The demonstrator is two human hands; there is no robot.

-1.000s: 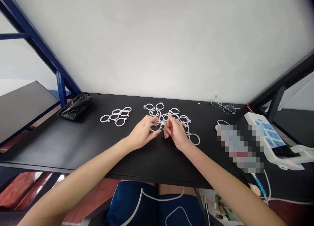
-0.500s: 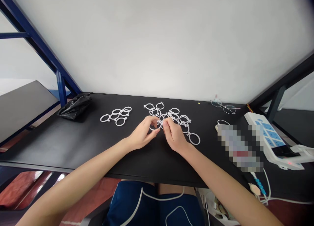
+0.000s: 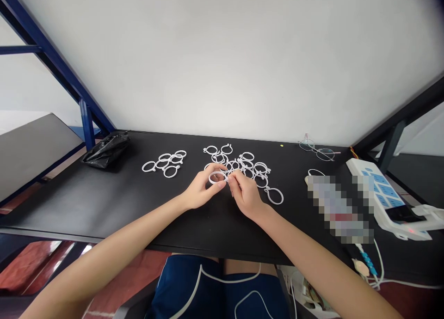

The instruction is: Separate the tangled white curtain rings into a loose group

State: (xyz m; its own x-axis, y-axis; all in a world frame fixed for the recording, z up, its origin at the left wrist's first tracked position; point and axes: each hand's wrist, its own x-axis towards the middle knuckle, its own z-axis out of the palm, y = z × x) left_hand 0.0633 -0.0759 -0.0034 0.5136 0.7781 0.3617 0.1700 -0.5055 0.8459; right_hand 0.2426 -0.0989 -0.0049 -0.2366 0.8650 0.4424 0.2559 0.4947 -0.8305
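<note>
A white plastic curtain ring is held between my two hands, low over the black table. My left hand is closed on its left part, thumb in front and fingers behind. The fingertips of my right hand pinch the ring's right end, where the small clip or eyelet is mostly hidden. Just beyond my hands lies a loose pile of similar rings, several of them overlapping. Further left sits a smaller group of rings. One ring lies to the right of my right wrist.
A crumpled black plastic bag rests at the table's back left. Eyeglasses lie near the wall at the right. A blurred-out phone-like device and a white power strip with cables occupy the right side of the black table.
A curtain ring now shows clearly between my hands, its loop turned toward the left hand. The left fingers have closed in on it, and the right hand has shifted slightly.
</note>
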